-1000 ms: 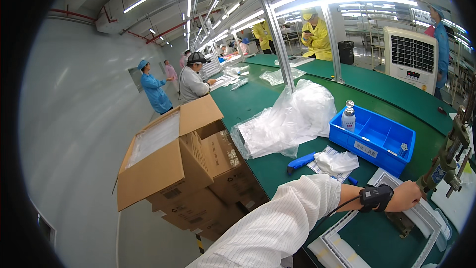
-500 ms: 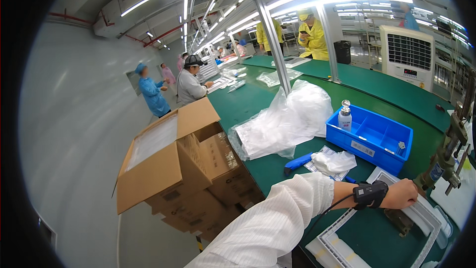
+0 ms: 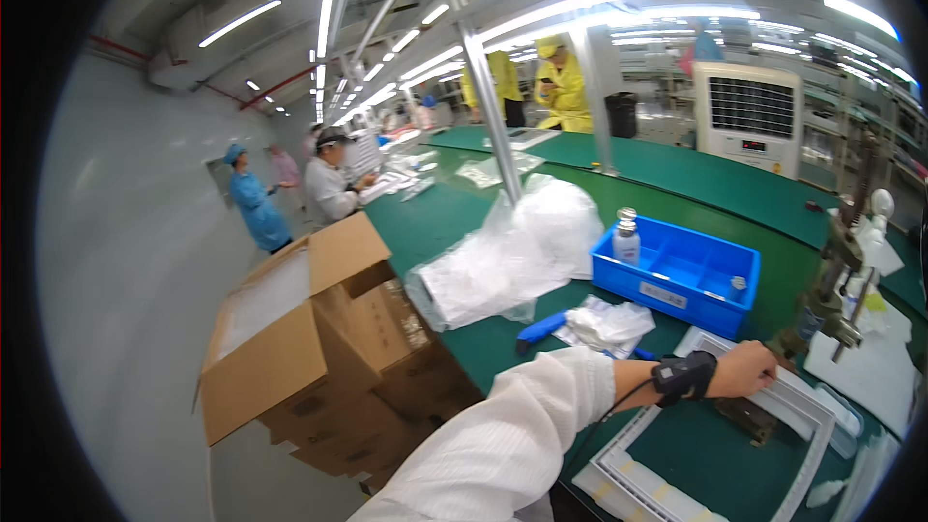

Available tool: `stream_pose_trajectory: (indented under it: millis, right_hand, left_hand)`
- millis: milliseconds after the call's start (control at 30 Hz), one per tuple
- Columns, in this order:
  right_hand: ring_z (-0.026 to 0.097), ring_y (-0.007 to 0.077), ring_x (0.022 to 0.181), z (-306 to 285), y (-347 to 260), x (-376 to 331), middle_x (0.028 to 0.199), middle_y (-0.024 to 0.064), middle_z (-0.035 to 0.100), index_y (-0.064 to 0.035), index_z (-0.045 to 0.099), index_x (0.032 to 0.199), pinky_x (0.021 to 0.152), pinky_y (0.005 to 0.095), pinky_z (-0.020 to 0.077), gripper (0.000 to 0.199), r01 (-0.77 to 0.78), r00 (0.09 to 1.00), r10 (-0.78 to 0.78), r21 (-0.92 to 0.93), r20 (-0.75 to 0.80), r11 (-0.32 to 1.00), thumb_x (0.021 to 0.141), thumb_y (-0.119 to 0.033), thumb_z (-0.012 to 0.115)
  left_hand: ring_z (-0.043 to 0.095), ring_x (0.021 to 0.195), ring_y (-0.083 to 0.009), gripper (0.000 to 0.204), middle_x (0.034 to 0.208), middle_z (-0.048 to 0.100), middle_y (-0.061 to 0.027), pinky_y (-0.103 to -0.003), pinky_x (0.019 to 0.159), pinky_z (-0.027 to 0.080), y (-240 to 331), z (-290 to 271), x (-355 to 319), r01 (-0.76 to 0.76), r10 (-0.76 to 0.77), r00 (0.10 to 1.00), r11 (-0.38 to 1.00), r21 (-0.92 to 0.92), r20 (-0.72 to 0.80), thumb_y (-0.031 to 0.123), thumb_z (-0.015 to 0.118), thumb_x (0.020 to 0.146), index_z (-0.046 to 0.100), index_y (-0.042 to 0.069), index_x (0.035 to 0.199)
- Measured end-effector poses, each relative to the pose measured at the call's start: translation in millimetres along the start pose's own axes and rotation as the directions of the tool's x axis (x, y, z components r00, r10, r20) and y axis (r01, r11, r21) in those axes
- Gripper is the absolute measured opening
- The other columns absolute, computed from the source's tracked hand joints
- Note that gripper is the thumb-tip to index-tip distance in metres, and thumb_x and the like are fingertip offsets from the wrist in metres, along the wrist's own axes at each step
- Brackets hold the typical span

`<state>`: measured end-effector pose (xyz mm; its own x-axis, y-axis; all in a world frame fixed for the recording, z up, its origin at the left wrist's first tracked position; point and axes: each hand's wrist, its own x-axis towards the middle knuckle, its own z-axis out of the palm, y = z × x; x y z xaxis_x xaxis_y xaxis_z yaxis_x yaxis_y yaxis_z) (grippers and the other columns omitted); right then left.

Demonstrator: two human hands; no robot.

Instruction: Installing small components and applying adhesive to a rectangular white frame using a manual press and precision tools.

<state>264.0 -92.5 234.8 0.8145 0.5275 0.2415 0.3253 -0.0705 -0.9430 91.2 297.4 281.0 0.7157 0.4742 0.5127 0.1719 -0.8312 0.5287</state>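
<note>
On the near counter (image 3: 706,454) lies the frame (image 3: 800,401), its left side slanting away rightward; its long axis I can't judge. Over its far side my left grip (image 3: 742,370) is curled, pinching or not I can't tell. Beyond stands the tray (image 3: 710,312).

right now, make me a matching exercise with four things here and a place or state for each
1. bottle
2. top carton
3. frame
4. air cooler

A. flaps open, left of the green bench
B. background, beyond the blue tray
C. standing in a compartment
D. white, right by the hand

Pairs: 1-C; 2-A; 3-D; 4-B
</note>
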Motion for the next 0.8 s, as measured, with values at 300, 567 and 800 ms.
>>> stream_pose_trajectory:
  millis: [300,567,800]
  right_hand:
    - [0.041,0.002,0.061,10.5,-66.9,-16.0,0.069,-0.0054,0.052,0.0065,0.068,0.113,0.052,0.0212,0.0318,0.024,-0.064,0.958,0.048,0.049,0.284,0.997,0.09,0.0,0.063]
    - [0.051,0.0154,0.052,23.0,-111.0,-38.0,0.064,0.0082,0.057,-0.0046,0.072,0.115,0.051,0.0267,0.0404,0.035,0.24,0.825,-0.205,0.002,0.527,0.971,0.08,0.001,0.071]
    - [0.05,0.017,0.048,49.4,-115.4,-56.0,0.059,0.0054,0.051,-0.013,0.073,0.116,0.047,0.0294,0.0396,0.038,0.353,0.685,-0.238,-0.027,0.688,0.935,0.079,-0.006,0.075]
  left_hand:
    - [0.07,0.093,-0.0223,0.021,0.102,0.072,-0.0131,-0.031,0.08,0.055,106.0,-75.4,-48.6,0.183,-0.175,0.983,0.939,-0.29,0.056,0.007,0.063,0.092,0.071,0.001,0.11]
    - [0.071,0.092,-0.0166,0.028,0.103,0.072,-0.0128,-0.027,0.081,0.056,196.9,-81.6,-122.0,0.411,-0.212,0.898,0.715,-0.565,0.385,-0.003,0.061,0.092,0.067,-0.002,0.119]
    - [0.071,0.084,-0.0143,0.024,0.098,0.073,-0.0121,-0.026,0.076,0.057,189.1,-83.7,-156.3,0.489,-0.235,0.86,0.636,-0.597,0.454,-0.003,0.062,0.09,0.07,-0.002,0.113]
